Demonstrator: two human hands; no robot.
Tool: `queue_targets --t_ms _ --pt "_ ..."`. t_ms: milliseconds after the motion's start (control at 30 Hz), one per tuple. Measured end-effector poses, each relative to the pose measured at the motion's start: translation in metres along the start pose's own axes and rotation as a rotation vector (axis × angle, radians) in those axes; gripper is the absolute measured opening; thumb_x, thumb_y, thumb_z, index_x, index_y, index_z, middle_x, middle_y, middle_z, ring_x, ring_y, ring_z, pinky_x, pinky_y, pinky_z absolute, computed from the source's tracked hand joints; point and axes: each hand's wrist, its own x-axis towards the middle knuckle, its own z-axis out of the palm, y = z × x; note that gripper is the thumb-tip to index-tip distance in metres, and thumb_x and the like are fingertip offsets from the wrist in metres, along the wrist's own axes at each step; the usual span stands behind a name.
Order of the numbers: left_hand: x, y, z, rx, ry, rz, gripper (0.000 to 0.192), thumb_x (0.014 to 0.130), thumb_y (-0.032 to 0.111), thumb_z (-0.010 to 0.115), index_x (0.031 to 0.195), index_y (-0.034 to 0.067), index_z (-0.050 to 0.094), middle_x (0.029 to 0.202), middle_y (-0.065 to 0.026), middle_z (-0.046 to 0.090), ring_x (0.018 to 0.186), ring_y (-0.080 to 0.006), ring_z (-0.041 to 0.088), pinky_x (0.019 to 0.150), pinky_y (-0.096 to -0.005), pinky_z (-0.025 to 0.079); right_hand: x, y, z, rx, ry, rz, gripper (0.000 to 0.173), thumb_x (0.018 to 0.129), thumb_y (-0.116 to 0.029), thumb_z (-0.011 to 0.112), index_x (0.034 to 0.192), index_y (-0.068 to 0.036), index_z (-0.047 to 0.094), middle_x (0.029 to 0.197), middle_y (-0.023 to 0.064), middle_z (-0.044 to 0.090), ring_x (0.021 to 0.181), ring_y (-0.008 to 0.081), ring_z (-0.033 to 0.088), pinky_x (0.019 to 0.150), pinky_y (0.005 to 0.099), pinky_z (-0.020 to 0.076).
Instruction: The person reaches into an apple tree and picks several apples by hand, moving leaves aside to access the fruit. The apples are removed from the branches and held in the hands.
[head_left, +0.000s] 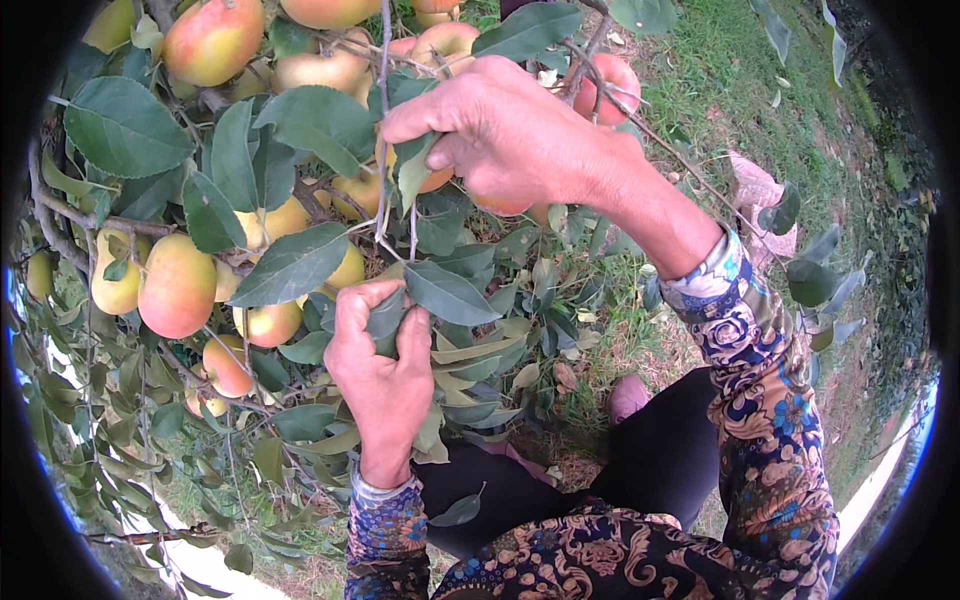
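Note:
My left hand (386, 375) pinches an apple leaf (386, 319) between thumb and bent fingers, low on a leafy shoot. My right hand (525, 139) is above it and to the right, its thumb and index finger around the edge of a leaf (415, 169) beside a thin upright twig (382, 112). Its curled fingers are partly hidden. Behind the right hand, yellow-red apples (424, 169) show between the leaves. Left of both hands hang several more, among them a large yellow-pink apple (177, 285) and a red-yellow apple (214, 41) near the top.
Branches (112, 223) with apples and dense leaves fill the left side. A thin branch (675, 154) crosses above my right forearm and ends in leaves at the right. Grass (705, 82) and fallen leaves lie below, near my pink shoe (628, 397).

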Motion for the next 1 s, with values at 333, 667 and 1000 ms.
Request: queue_targets --t_ms 333,667,1000 --pt "-0.016 0.027 0.006 0.222 0.014 0.06 0.025 0.078 -0.008 0.07 0.1 -0.001 0.061 0.087 -0.0071 0.064 0.08 -0.0132 0.061 0.077 -0.028 0.05 -0.018 -0.003 -0.011 0.072 0.355 0.177 0.036 0.074 0.006 0.063 0.109 0.002 0.059 0.075 0.022 0.065 0.072 0.0378 0.068 0.058 0.0458 0.0537" --pt "-0.008 0.031 0.014 0.497 -0.009 0.082 0.023 0.077 -0.009 0.063 0.098 -0.001 0.058 0.084 -0.0133 0.062 0.074 -0.0258 0.066 0.073 -0.0318 0.051 -0.088 0.003 0.025 1.349 0.241 0.565 0.038 0.089 0.012 0.057 0.125 0.007 0.045 0.081 0.0112 0.067 0.062 0.0137 0.066 0.053 0.0258 0.056" --pt "-0.035 0.074 0.049 0.929 0.05 0.351 0.046 0.081 -0.004 0.069 0.126 0.007 0.064 0.138 -0.025 0.047 0.115 -0.035 0.054 0.091 -0.0399 0.049 -0.249 0.04 0.046 0.913 -0.215 0.655 0.043 0.085 -0.013 0.079 0.121 0.003 0.06 0.105 0.0092 0.066 0.08 0.0148 0.067 0.06 0.027 0.0555"
